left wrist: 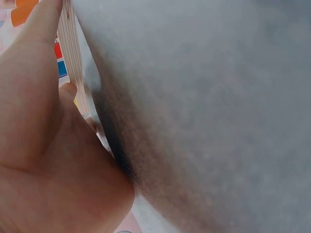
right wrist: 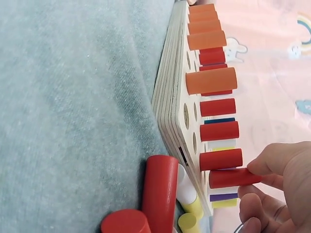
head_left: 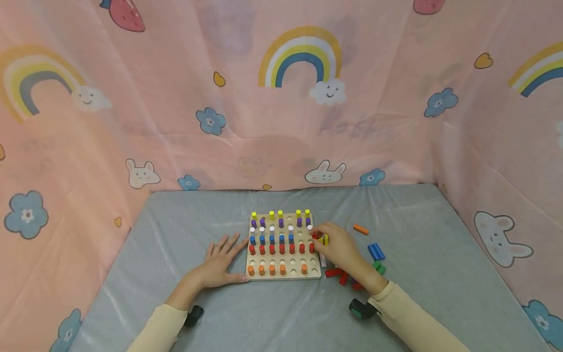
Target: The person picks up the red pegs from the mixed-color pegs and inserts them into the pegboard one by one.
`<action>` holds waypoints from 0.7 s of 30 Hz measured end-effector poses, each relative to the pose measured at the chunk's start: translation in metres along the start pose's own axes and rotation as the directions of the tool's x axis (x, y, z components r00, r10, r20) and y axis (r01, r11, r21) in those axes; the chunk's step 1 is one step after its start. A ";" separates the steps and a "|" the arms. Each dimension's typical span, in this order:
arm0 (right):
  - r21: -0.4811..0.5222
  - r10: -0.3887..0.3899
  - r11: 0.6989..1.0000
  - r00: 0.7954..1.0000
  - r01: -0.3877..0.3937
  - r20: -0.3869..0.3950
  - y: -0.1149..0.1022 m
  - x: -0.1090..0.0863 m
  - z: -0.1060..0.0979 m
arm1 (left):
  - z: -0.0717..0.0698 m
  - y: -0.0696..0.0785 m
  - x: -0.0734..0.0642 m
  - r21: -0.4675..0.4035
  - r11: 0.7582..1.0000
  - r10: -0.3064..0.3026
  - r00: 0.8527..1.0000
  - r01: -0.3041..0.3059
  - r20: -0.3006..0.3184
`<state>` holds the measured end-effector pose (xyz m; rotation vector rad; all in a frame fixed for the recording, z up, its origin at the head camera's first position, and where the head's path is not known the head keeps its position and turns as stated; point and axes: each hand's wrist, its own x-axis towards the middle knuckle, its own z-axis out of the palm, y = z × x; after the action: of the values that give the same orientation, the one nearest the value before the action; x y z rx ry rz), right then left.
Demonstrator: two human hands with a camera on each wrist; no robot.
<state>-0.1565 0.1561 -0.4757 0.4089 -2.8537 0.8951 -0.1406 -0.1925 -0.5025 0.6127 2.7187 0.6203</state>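
A wooden pegboard lies on the table with rows of coloured pegs standing in it: yellow at the back, then purple, white, blue and red, and orange along the front. Some of its holes show bare. At the board's right edge my right hand pinches a red peg between thumb and fingers. That peg sits beside the last red peg of the red row, over the board. My left hand lies with fingers spread, thumb and fingertips touching the board's left side.
Loose pegs lie right of the board: an orange one, blue ones, green ones, several red ones and a white one. A grey cloth covers the table. Printed pink fabric rises behind.
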 end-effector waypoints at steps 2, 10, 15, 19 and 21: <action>0.003 -0.001 1.000 1.000 0.001 0.007 -0.001 0.001 0.000 | -0.001 0.001 0.000 0.015 1.000 -0.005 1.000 0.005 0.005; 0.026 -0.007 1.000 1.000 0.007 -0.005 -0.004 0.005 0.000 | 0.000 0.000 0.001 0.017 1.000 -0.002 1.000 0.002 0.009; 0.027 0.006 1.000 1.000 -0.007 0.007 -0.006 0.007 0.001 | 0.000 -0.001 0.001 0.018 1.000 0.005 1.000 -0.005 0.002; 0.033 0.004 0.999 1.000 -0.004 0.015 -0.008 0.008 0.002 | 0.000 0.000 0.001 0.026 1.000 0.003 1.000 -0.004 0.006; 0.033 -0.008 0.999 1.000 0.008 0.016 -0.009 0.008 0.002 | 0.000 -0.001 0.001 0.029 1.000 0.002 1.000 -0.002 0.006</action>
<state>-0.1620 0.1463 -0.4713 0.4328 -2.8533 0.9435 -0.1417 -0.1928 -0.5033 0.6237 2.7266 0.5799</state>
